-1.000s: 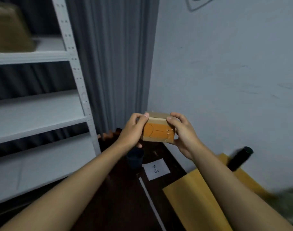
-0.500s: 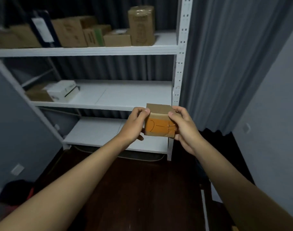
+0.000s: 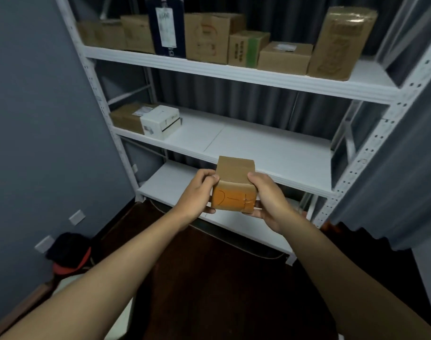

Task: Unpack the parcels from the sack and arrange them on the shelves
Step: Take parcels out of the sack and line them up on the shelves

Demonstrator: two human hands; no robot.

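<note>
A small cardboard parcel [image 3: 234, 177] with an orange label marked by hand is held up in front of the white shelf unit. My left hand [image 3: 197, 192] grips its left side and my right hand [image 3: 268, 200] grips its right side, thumbs on top. The parcel hangs in front of the middle shelf [image 3: 258, 148], level with that shelf's front edge. The sack is out of sight.
The top shelf [image 3: 234, 74] carries several cardboard boxes and a dark flat package [image 3: 166, 25]. A brown box [image 3: 126, 117] and a white box [image 3: 160, 121] sit at the middle shelf's left end. The bottom shelf [image 3: 170, 187] is bare. Grey wall left, curtain right, dark floor below.
My view has swung left from the room's corner to face the shelf unit. Both hands kept hold of the parcel, now closer to the shelves.
</note>
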